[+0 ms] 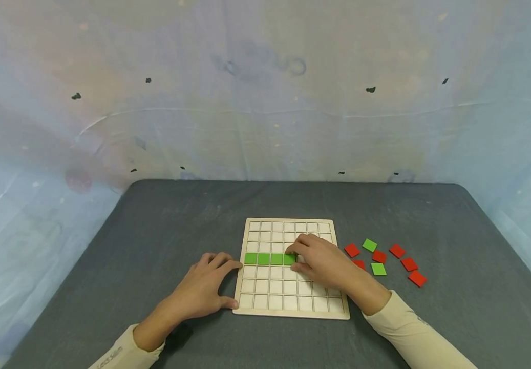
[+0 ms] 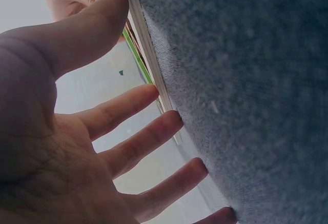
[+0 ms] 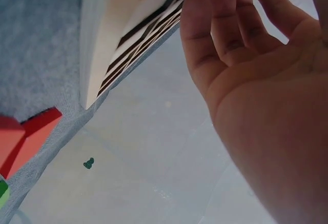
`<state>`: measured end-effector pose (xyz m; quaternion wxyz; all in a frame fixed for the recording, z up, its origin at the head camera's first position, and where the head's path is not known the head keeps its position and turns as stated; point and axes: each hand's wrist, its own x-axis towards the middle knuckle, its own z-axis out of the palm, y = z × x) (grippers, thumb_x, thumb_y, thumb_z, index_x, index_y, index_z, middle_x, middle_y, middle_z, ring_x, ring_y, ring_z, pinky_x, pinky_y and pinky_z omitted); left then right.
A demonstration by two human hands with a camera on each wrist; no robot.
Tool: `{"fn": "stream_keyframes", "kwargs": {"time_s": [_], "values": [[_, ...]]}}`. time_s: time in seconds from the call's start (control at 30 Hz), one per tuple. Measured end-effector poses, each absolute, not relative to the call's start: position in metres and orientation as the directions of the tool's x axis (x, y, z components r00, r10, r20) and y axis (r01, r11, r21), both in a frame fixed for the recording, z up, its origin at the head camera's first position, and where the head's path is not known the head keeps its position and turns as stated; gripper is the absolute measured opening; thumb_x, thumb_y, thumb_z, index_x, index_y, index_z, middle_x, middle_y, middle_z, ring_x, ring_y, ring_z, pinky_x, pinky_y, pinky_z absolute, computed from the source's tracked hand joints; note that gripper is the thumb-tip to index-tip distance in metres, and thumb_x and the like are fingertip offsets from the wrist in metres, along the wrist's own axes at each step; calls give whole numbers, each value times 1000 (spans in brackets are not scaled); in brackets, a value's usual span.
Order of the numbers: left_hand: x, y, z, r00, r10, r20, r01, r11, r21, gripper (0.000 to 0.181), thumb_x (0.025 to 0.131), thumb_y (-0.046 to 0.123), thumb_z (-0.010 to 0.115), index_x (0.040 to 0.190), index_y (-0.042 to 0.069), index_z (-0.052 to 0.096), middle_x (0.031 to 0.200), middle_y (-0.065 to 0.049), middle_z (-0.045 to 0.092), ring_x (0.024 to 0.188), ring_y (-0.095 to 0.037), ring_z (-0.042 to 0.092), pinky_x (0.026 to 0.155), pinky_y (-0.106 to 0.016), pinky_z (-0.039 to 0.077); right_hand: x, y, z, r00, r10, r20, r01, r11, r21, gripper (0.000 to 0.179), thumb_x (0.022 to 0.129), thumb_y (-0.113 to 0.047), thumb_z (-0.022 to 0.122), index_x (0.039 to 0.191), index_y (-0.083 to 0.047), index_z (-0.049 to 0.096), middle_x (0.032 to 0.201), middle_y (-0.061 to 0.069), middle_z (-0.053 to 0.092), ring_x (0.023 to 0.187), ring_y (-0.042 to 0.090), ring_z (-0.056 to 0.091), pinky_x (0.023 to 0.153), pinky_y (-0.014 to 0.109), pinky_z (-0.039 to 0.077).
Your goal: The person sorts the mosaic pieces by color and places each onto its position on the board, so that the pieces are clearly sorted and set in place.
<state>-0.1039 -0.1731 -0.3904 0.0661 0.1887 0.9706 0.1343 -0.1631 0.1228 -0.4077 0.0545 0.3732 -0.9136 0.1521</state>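
A wooden grid board (image 1: 267, 313) lies flat on the dark table, with several green square tiles (image 1: 263, 259) side by side in one row from its left edge. My left hand (image 1: 205, 287) is at the board's left side, fingers spread, thumb and index fingertip touching the edge. In the left wrist view, the left hand's fingers (image 2: 138, 144) are nearly straight along that edge. My right hand (image 1: 322, 261) reaches over the board and pinches the rightmost green tile (image 1: 289, 259) of the row between thumb and forefinger. The right wrist view hides those fingertips.
Right of the board, several loose red tiles (image 1: 417, 279) and two green tiles (image 1: 378, 269) lie scattered on the dark tabletop (image 1: 177, 215). Some sit near the right forearm. A pale patterned cloth (image 1: 265, 138) hangs behind the table.
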Motion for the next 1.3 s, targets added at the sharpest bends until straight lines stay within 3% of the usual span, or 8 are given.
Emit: {"fn": "stream_keyframes", "kwargs": {"time_s": [0.33, 0.8, 1.1, 1.3], "values": [[-104, -174, -392, -915, 398, -71, 363, 887, 286, 73, 70, 45, 88, 134, 25, 60, 133, 0, 55, 127, -36, 48, 92, -65, 44, -161, 124, -406, -720, -665, 196, -693, 674, -258, 31, 89, -30, 76, 118, -22, 71, 104, -6, 63, 81, 5, 50, 73, 25, 48], [-106, -173, -389, -915, 399, -66, 365, 885, 290, 73, 70, 44, 89, 134, 25, 61, 131, 0, 55, 127, -35, 48, 92, -65, 44, -162, 124, -407, -706, -671, 225, -708, 665, -237, 29, 89, -26, 76, 117, -19, 71, 106, -3, 64, 84, 8, 54, 77, 30, 51], [-105, -175, -390, -917, 391, -83, 354, 891, 286, 73, 70, 46, 88, 135, 27, 60, 134, 0, 54, 128, -35, 47, 94, -65, 44, -162, 124, -405, -705, -674, 218, -709, 666, -233, 30, 91, -30, 74, 119, -22, 70, 107, -5, 64, 85, 8, 55, 77, 29, 51], [-104, -175, -390, -915, 394, -86, 353, 886, 299, 74, 70, 45, 88, 135, 26, 60, 135, -1, 54, 128, -36, 47, 93, -65, 44, -156, 141, -402, -715, -657, 239, -698, 690, -192, 32, 91, -36, 73, 119, -21, 70, 110, -5, 64, 95, 12, 60, 82, 35, 52]]}}
